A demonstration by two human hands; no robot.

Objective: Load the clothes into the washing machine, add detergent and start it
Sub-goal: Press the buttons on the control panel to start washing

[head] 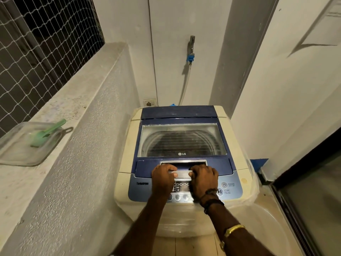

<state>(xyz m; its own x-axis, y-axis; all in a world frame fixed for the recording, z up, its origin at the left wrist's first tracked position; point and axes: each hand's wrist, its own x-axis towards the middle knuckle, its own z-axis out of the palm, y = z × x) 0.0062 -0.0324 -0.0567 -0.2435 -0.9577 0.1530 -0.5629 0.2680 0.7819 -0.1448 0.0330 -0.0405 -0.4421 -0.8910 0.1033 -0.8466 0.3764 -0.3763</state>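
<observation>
A cream and blue top-loading washing machine (125, 174) stands against the far wall. Its blue lid (181, 113) with a clear window lies flat and closed; dark clothes show through the window in the drum. My left hand (163, 177) and my right hand (203, 179) both grip the silver lid handle (182, 172) at the lid's front edge, fingers curled over it. The control panel (229, 187) with power and start/pause buttons lies just below my hands, partly hidden by them. No detergent pack is in view.
On the rough concrete ledge (77, 100) to the left sits a clear plastic container (22, 156) holding a green scoop (46, 133). A tap (191, 45) with a hose is on the far wall. A dark-framed glass door (310, 191) stands on the right.
</observation>
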